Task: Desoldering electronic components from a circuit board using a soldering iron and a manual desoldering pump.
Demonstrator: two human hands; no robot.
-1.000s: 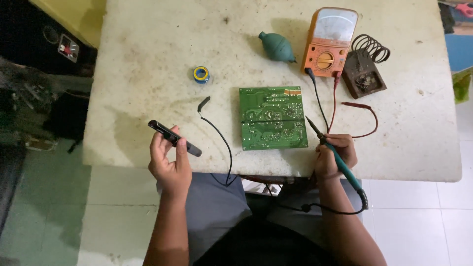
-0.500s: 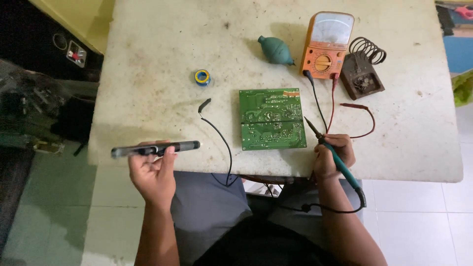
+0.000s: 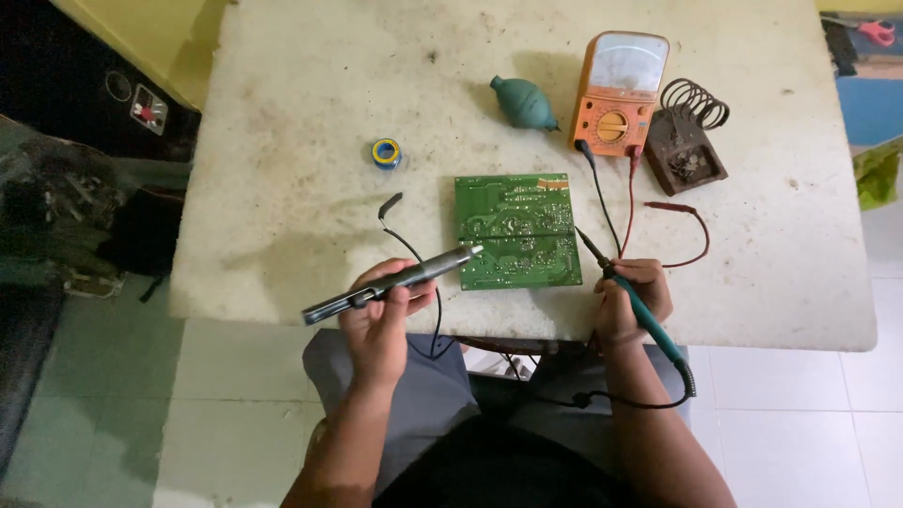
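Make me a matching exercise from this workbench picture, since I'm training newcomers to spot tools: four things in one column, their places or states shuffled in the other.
Things:
1. circuit board
2. soldering iron
3. metal suction tool
4. meter

Places or states:
A. held in the left hand, tip at the board's left edge
B. lying flat on the table between the two hands
C. standing beyond the board, with black and red leads plugged in
D. held in the right hand, tip near the board's right edge

Pairs: 1-B, 2-D, 3-A, 4-C
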